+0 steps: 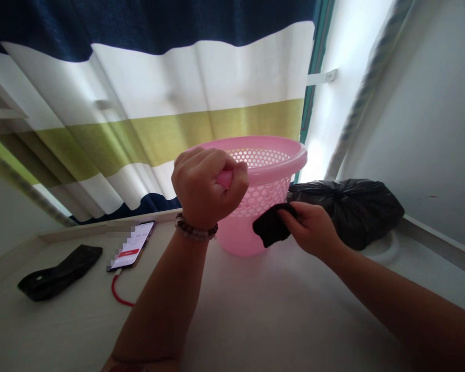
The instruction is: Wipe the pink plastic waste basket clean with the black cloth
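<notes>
My left hand (207, 188) is closed in a fist at the near left rim of a pink plastic laundry basket (251, 235). A bit of pink shows between its thumb and forefinger, and the fingers hide the rim there. My right hand (312, 225) pinches a black sock (273, 225) between thumb and fingers. The sock hangs in front of the basket's lower right side, outside it. The basket stands upright, with a lattice of holes in its upper wall. A second dark, sock-like piece of cloth (60, 273) lies flat on the floor at the left.
A phone (134, 247) with a red cable (118, 292) lies on the floor left of my left forearm. A tied black plastic bag (349, 212) sits behind my right hand by the wall. Striped curtains (158, 88) hang behind the basket.
</notes>
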A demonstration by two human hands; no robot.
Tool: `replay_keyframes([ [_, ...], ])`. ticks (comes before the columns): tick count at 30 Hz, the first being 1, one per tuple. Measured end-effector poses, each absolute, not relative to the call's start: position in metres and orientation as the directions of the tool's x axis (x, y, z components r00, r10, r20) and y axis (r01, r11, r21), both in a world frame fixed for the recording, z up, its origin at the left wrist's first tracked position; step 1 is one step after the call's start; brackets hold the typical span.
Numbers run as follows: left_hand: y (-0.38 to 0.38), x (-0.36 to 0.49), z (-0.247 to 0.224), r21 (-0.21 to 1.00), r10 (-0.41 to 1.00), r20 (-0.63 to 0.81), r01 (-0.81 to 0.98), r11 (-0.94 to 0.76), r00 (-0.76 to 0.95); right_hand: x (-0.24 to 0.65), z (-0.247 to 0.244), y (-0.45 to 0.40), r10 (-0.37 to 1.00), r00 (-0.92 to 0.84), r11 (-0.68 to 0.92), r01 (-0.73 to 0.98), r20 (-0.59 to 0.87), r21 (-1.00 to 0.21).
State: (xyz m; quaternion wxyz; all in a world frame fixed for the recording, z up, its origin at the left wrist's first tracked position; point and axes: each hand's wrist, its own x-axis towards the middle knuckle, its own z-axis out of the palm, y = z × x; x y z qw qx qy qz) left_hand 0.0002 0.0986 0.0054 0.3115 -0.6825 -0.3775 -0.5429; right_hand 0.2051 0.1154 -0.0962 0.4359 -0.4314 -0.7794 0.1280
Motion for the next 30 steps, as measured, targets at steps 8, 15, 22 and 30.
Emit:
replay_keyframes([
  [8, 0.102, -0.002, 0.004, -0.006, 0.169, 0.980, 0.863, -0.504, 0.106, 0.207, -0.152, 0.133, 0.785, -0.578, 0.581, 0.564, 0.221, -0.587],
  [15, 0.101, -0.001, 0.005, -0.011, 0.145, 0.984, 0.854, -0.520, 0.101, 0.211, -0.163, 0.139, 0.741, -0.634, 0.617, 0.513, 0.221, -0.597],
  [22, 0.100, 0.000, 0.006, -0.016, 0.134, 0.985, 0.840, -0.543, 0.106, 0.211, -0.155, 0.134, 0.804, -0.415, 0.584, 0.412, 0.426, -0.700],
  [30, 0.100, 0.002, 0.007, -0.031, 0.116, 0.987, 0.828, -0.559, 0.115, 0.203, -0.128, 0.123, 0.769, -0.099, 0.593, 0.477, 0.631, -0.648],
])
